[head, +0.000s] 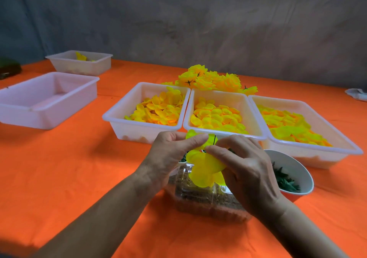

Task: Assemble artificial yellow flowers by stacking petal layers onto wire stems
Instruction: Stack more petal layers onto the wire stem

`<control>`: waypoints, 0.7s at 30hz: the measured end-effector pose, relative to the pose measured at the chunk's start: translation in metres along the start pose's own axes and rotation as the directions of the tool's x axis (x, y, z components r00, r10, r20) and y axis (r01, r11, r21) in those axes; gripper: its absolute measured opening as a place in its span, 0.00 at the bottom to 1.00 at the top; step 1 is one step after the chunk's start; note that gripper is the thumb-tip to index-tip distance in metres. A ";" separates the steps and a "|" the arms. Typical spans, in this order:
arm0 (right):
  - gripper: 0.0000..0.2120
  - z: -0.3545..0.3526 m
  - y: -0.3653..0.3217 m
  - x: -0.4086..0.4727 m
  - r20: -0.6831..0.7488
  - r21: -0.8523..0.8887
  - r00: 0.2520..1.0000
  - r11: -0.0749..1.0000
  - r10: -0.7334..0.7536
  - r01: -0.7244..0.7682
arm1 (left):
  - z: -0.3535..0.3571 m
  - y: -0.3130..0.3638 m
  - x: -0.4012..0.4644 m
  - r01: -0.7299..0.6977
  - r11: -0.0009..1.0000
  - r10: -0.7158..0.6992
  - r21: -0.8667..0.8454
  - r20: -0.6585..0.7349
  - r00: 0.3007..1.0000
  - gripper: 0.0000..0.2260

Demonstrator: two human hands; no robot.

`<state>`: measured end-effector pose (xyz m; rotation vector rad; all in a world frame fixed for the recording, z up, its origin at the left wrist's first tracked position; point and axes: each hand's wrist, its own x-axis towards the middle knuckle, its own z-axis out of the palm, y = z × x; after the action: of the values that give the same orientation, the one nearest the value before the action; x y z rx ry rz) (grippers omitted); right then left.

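— Hands meet why? Left hand (172,150) and right hand (244,170) both pinch petal layer (206,168), near, above clear box (208,200).
— To steady it on wire stem (214,139), I think.

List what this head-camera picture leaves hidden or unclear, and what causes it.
- Wire stem: only a short dark tip shows; the petal layer and both hands cover the rest.
- Clear container: hands block its top.
- Dark object: cut off by the left edge.
- White item: cut off by the right edge.
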<state>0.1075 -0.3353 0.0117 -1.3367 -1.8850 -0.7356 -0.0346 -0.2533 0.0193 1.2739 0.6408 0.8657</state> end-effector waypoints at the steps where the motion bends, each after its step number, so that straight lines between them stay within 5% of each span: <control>1: 0.14 0.000 0.000 -0.001 0.008 -0.004 1.000 1.000 0.003 -0.003 | 0.001 -0.002 0.002 -0.001 1.000 0.001 0.000 -0.004 1.000 0.07; 8: 0.05 -0.002 0.007 -0.014 -0.005 -0.014 0.999 0.999 0.035 -0.035 | 0.001 -0.007 0.007 0.010 0.999 -0.006 0.052 -0.078 0.997 0.04; 21: 0.11 0.004 0.008 -0.016 -0.010 0.039 1.000 0.999 -0.016 0.016 | -0.001 -0.013 0.004 -0.038 0.977 0.054 0.208 -0.073 0.996 0.02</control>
<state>0.1183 -0.3384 -0.0032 -1.2933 -1.8949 -0.7083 -0.0308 -0.2507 0.0067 1.4509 0.7821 0.9085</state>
